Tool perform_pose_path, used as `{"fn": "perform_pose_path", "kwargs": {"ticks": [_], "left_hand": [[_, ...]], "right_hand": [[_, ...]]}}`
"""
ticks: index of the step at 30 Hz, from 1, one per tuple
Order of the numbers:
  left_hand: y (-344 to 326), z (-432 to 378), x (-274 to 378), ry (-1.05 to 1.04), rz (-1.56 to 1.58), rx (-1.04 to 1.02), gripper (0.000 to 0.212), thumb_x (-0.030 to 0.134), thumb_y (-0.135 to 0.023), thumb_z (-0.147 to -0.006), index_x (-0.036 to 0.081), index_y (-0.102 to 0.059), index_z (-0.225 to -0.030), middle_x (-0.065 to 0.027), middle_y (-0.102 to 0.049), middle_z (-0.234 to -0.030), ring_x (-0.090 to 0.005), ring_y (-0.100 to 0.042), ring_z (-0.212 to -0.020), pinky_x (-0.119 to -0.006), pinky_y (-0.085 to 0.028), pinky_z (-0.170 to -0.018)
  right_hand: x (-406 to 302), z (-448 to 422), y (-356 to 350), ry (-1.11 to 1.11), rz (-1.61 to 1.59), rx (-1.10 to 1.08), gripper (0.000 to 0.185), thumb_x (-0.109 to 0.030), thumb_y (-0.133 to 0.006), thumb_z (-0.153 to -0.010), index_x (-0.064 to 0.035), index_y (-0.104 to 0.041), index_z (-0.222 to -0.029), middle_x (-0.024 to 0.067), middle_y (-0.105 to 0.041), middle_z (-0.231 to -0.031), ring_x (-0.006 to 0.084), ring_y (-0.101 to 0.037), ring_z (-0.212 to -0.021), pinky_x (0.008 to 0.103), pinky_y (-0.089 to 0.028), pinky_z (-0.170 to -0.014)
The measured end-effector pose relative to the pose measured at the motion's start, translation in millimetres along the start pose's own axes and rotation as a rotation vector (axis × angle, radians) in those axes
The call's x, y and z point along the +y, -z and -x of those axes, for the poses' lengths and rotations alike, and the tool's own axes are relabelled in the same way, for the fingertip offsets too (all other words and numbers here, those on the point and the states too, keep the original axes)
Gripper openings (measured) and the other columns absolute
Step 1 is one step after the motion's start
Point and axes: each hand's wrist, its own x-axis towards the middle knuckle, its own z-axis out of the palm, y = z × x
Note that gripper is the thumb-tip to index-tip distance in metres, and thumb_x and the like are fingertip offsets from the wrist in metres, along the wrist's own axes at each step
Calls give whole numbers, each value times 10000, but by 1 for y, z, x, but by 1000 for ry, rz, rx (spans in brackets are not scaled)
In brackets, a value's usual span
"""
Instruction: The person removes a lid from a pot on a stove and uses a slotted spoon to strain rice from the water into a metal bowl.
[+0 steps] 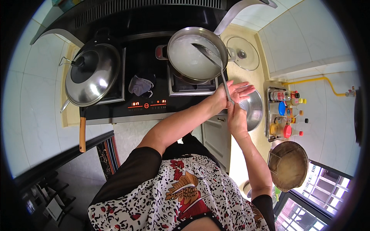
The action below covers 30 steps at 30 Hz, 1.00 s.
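My right hand (238, 119) grips the handle end of a long-handled metal ladle (208, 55). The ladle's head is over a steel pot (199, 78) of cloudy whitish liquid (186, 59); seen nearly edge-on, its exact shape is unclear. Palm up, my left hand (228, 93) lies at the handle with its fingers stretched out to the right. The handle crosses that palm, but whether they touch I cannot tell. Below the left fingers, a steel bowl (255, 112) stands on the counter, partly hidden by my hands.
A lidded wok (96, 86) with a wooden handle occupies the left burner. Between the burners lies a folded cloth (141, 85). A glass lid (248, 59) rests right of the pot. Farther right are a tray (267, 115) of condiment bottles and a round brown pan-like item (290, 166).
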Motion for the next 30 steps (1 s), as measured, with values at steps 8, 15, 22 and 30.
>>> {"fn": "perform_pose_path", "kwargs": {"ticks": [8,15,22,30], "left_hand": [[2,14,6,96,-42,271,561,347,-214,-936,-63,-314,-1306,-246,-365,-1334,-341,-347,-1264,-527,-270,-1037],[2,14,5,145,-128,322,548,355,-251,-937,-66,-386,-1262,-232,-447,-1264,-314,-437,-1189,-451,-352,-1005],[14,56,17,207,-221,363,434,305,-441,-891,-40,-500,-1147,-186,-544,-1159,-280,-508,-1102,-388,-417,-923],[-3,126,33,248,-636,416,354,265,-448,-915,-3,-521,-1133,-148,-586,-1109,-243,-579,-1008,-364,-452,-883]], "right_hand": [[-2,-2,13,-674,-899,-405,420,-453,-419,-925,-84,-422,-724,-25,-325,-470,95,-268,-320,250,-236,-303],[6,-5,25,-773,-1351,-563,400,-454,-398,-930,-99,-424,-749,-61,-275,-475,46,-217,-331,214,-202,-293],[19,-6,15,-787,-1580,-694,413,-478,-378,-928,-111,-416,-745,-72,-269,-473,36,-207,-321,207,-203,-284],[32,11,28,-725,-1592,-470,365,-412,-506,-896,-111,-428,-705,-67,-285,-481,36,-230,-326,202,-216,-300]]}}
